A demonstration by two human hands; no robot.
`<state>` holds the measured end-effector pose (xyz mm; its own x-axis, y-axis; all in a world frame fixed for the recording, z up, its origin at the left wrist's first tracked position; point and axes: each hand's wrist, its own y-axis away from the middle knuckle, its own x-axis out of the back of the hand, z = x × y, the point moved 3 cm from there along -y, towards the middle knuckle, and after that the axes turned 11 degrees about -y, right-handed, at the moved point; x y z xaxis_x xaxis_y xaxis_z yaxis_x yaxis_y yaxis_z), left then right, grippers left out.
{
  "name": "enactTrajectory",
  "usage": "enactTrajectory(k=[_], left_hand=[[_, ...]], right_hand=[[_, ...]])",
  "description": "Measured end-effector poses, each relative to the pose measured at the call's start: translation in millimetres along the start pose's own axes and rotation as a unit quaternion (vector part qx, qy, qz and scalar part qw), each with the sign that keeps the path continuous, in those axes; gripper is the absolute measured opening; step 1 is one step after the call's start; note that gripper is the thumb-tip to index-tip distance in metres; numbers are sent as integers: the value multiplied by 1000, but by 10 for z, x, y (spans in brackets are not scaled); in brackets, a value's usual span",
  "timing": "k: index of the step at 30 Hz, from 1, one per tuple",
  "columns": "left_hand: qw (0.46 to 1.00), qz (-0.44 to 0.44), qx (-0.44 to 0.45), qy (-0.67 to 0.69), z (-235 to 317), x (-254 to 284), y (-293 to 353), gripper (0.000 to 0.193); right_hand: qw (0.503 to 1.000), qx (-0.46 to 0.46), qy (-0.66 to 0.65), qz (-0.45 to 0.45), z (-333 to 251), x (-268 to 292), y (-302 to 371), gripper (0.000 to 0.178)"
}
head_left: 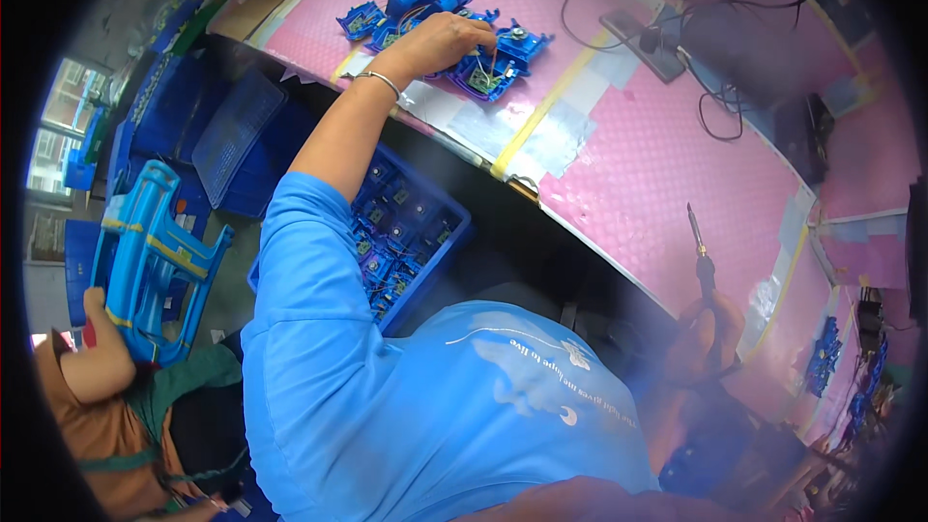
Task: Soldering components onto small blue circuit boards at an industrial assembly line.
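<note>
At the far left of the pink counter (638, 174), the left hand (440, 43) reaches over a cluster of open blue housings (501, 85), one holding a green circuit board (481, 80) — its fingers are bent, but whether they grip anything I cannot tell. Nearer, below the counter's edge, a blue crate (458, 230) holds many blue housings with boards and wires, while at right the blurred right hand (710, 329) grips a slim pointed tool (705, 271) — tip toward the far side.

Bright tabletop (628, 174), deep shadow beneath, hazy lower right, fisheye-bent edges, black corners
</note>
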<state>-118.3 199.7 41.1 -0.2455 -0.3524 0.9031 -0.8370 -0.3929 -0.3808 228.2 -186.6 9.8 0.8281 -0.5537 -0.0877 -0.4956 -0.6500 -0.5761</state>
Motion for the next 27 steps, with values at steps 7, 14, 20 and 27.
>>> enactTrajectory(k=[7,14,20,27], left_hand=[[996,-45,80,6,-624,174,543,33],[960,193,194,64,463,603,326,19],[702,55,319,635,2401,335,91,26],[551,-57,341,759,2760,-20,-503,14]], right_hand=[[999,7,37,-24,-98,-94,66,27],[992,42,101,-66,107,-270,-29,25],[965,159,117,-174,43,-971,-365,57],[953,177,197,-146,272,-703,-402,69]])
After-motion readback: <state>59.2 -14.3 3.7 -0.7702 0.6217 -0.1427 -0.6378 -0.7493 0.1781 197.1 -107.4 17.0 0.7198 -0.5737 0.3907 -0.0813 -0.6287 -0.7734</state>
